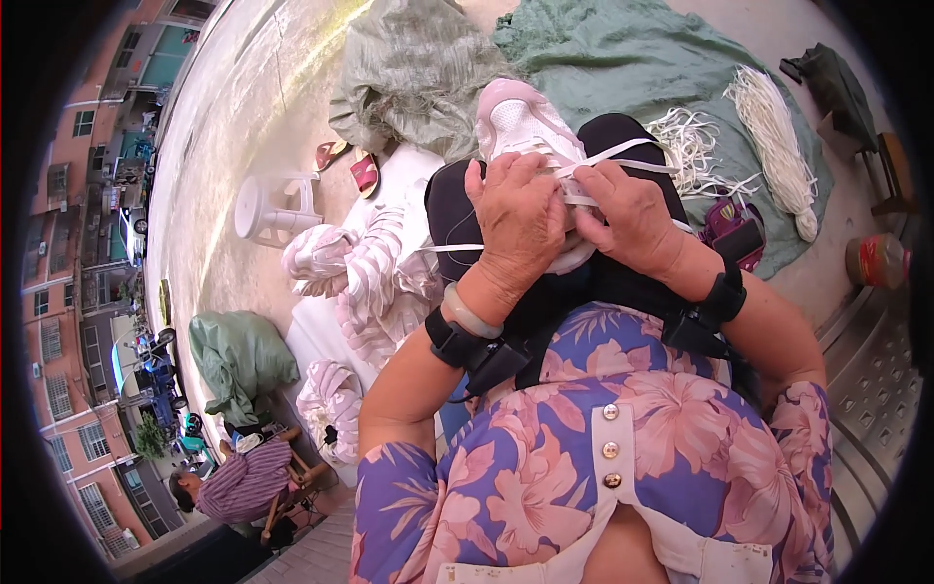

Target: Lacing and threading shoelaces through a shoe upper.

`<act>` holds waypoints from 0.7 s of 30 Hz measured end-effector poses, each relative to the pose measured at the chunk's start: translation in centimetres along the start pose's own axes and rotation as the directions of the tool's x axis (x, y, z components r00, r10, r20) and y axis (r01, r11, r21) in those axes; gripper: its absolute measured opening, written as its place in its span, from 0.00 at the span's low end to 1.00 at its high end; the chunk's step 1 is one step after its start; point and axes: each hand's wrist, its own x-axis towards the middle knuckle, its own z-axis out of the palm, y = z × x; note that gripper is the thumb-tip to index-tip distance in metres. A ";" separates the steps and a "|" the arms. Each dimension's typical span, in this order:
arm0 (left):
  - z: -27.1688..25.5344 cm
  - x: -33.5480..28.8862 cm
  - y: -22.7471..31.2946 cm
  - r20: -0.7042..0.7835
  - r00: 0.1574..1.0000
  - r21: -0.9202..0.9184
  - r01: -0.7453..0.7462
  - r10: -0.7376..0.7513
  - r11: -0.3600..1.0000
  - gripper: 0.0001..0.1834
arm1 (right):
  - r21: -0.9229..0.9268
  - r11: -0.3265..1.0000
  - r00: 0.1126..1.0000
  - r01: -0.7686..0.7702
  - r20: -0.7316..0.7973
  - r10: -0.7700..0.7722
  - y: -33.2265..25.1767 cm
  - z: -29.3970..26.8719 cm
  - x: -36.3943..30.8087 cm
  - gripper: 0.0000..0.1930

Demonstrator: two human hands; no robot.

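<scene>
Floral blouse [671,428], shoe [516,112], pale outdoor ground [248,117]

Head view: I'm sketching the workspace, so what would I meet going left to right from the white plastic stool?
White plastic stool → red sandals → left hand → right hand → bundle of white laces → plastic container.

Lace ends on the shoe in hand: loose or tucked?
Loose: white lace ends stick out both sides of the shoe. Any knot, cannot tell: left hand and right hand block the view.
</scene>
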 end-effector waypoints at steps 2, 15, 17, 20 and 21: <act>0.4 -0.2 -0.1 -0.018 0.999 -0.019 0.028 -0.028 0.999 0.05 | 0.029 1.000 1.000 0.003 -0.026 -0.002 0.1 0.2 0.0 0.16; 1.1 0.7 0.4 -0.069 0.998 0.097 -0.007 0.014 0.995 0.05 | 0.297 0.952 0.997 -0.075 -0.013 0.082 1.4 0.8 0.1 0.16; 0.7 0.8 0.4 -0.060 0.990 0.149 -0.114 0.124 0.982 0.03 | 0.340 0.932 0.991 -0.124 -0.012 0.137 0.9 0.6 0.0 0.16; -1.1 0.2 0.8 -0.020 0.987 0.132 -0.156 0.160 0.979 0.02 | 0.344 0.929 0.988 -0.136 -0.023 0.153 0.9 0.5 -0.1 0.17; -2.0 -0.3 0.7 -0.018 0.987 0.126 -0.158 0.162 0.979 0.02 | 0.304 0.948 0.994 -0.095 -0.030 0.109 1.0 0.4 -0.3 0.18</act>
